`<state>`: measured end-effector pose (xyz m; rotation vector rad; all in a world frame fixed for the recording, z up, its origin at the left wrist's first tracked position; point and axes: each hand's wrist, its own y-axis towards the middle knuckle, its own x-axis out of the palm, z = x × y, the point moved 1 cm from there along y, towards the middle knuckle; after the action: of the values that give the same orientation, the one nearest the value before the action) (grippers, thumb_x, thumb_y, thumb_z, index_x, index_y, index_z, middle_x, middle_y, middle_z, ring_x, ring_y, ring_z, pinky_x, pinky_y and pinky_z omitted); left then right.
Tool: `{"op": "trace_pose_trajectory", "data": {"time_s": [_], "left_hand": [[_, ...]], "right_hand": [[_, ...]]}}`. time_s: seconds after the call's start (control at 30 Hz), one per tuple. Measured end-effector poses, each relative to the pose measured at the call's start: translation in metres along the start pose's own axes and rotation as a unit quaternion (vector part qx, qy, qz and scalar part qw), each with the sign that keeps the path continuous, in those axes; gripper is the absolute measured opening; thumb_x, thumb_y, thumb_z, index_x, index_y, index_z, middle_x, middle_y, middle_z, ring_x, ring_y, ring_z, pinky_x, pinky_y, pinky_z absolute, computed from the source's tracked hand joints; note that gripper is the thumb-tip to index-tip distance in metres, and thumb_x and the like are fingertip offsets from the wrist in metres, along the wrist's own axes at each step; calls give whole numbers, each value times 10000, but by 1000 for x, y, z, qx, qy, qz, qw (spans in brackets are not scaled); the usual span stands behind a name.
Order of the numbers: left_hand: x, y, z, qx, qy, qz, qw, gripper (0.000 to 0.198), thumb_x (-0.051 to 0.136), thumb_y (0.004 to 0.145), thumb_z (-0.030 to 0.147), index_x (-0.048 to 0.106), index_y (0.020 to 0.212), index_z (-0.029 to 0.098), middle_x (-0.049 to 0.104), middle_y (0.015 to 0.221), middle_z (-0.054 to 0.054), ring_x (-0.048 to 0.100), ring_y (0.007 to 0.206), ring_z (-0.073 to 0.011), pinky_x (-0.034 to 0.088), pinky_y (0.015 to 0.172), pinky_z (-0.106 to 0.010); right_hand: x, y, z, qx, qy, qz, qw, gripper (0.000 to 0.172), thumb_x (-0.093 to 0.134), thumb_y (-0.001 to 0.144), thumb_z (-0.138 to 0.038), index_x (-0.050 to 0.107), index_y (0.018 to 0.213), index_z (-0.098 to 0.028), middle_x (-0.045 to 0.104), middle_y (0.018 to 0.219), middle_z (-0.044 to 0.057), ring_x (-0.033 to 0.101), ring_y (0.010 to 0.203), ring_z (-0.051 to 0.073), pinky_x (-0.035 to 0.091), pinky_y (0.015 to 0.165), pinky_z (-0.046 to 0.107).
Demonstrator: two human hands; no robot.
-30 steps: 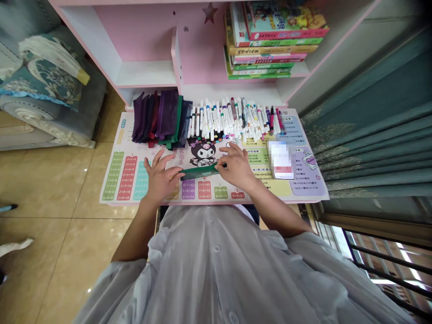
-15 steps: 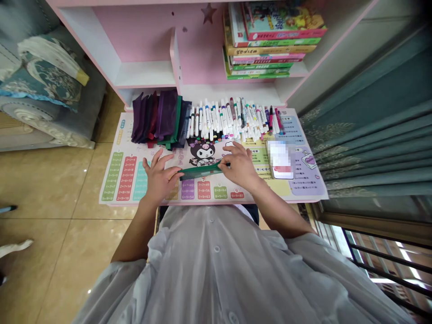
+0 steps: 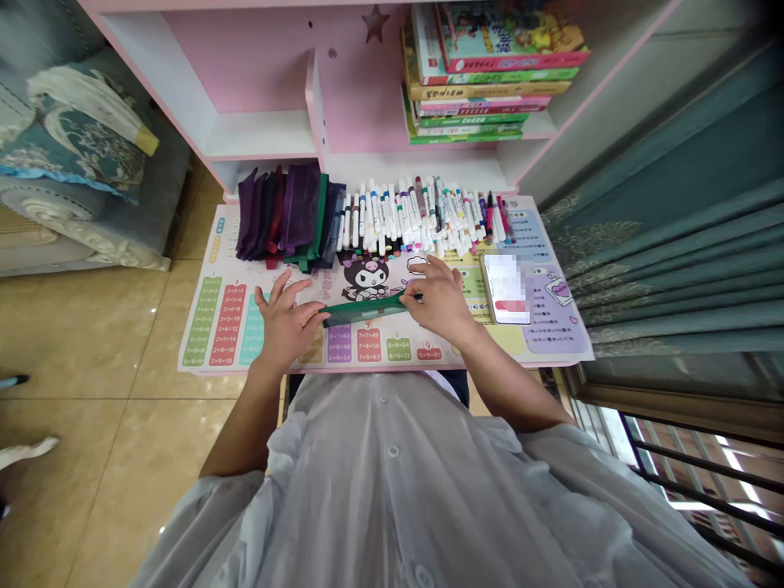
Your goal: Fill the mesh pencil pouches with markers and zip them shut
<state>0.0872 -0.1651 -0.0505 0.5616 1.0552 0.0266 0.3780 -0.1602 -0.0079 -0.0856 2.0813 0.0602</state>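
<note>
A green mesh zipper pouch (image 3: pixel 367 310) stretches between my two hands, just above the front part of the desk mat. Its left end is pinched between the thumb and index finger of my left hand (image 3: pixel 287 314), whose other fingers are spread. My right hand (image 3: pixel 438 298) pinches the top edge near the right end, fingers curled over it. Beyond my hands lies a wide row of white-barrelled markers (image 3: pixel 404 216) with colored caps. Left of the markers rests a stack of purple, red, green and dark pouches (image 3: pixel 287 212).
A phone (image 3: pixel 508 290) lies on the printed desk mat (image 3: pixel 208 327) right of my right hand. Behind the markers rises a pink and white shelf (image 3: pixel 263 135) with a stack of books (image 3: pixel 478 106). A teal curtain (image 3: pixel 667 220) hangs at the right.
My right hand has shifted slightly right along the pouch's top edge, and more of the green edge shows between my hands. My left hand keeps its pinch on the left end.
</note>
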Motion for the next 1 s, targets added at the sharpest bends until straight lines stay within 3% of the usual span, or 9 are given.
{"op": "trace_pose_trajectory", "data": {"time_s": [1.0], "left_hand": [[0, 0, -2, -8, -2, 2, 1000, 310, 660, 895, 555, 774, 766, 297, 695, 1258, -59, 447, 1435, -360, 50, 1219, -643]], "right_hand": [[-9, -4, 11, 18, 3, 11, 1000, 201, 613, 831, -250, 691, 648, -215, 652, 1380, 92, 369, 1478, 423, 262, 1121, 793]]}}
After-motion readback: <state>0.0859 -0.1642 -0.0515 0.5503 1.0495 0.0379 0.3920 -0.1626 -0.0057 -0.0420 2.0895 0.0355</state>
